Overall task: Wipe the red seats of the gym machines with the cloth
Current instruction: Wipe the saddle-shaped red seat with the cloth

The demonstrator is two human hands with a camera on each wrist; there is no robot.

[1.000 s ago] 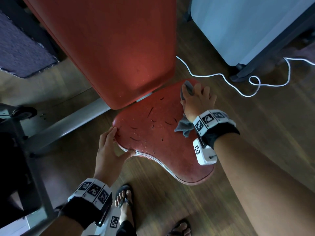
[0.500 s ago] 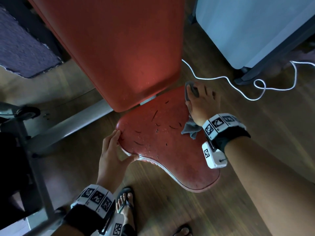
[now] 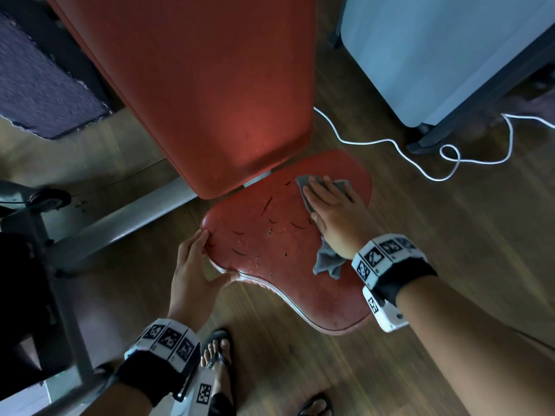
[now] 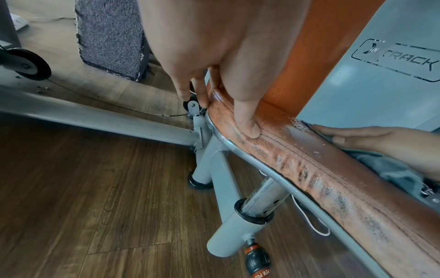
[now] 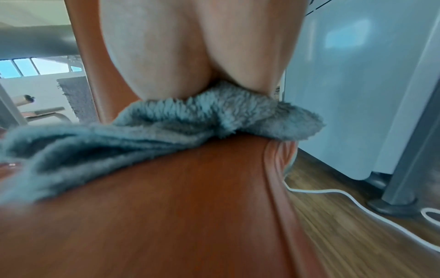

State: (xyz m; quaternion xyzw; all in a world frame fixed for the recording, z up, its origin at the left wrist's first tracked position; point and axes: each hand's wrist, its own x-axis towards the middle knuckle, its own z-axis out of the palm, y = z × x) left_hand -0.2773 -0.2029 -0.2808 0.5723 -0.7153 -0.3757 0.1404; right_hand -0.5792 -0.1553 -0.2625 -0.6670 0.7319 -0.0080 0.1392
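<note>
The red seat (image 3: 279, 265), scuffed with dark cuts and speckled with droplets, sits below the tilted red backrest (image 3: 210, 85). My right hand (image 3: 330, 211) lies flat with straight fingers on the grey cloth (image 3: 327, 262) and presses it onto the seat's far right part near the backrest. The fluffy cloth (image 5: 166, 127) bunches under my palm (image 5: 190, 56) on the seat (image 5: 166, 206). My left hand (image 3: 195, 265) grips the seat's near left lobe. Its thumb (image 4: 247, 122) presses the stitched side edge (image 4: 309, 159), with the fingers round the corner.
A white cable (image 3: 375, 142) loops over the wooden floor right of the seat, beside a pale blue machine panel (image 3: 435, 55) on a dark foot. The grey metal frame (image 3: 126, 223) runs left. A dark rug (image 3: 39, 94) lies far left. My sandalled foot (image 3: 216, 355) stands below.
My right hand has slid the cloth from the seat's far right rim inward towards the backrest, and its fingers have flattened. The left hand has kept its hold on the seat.
</note>
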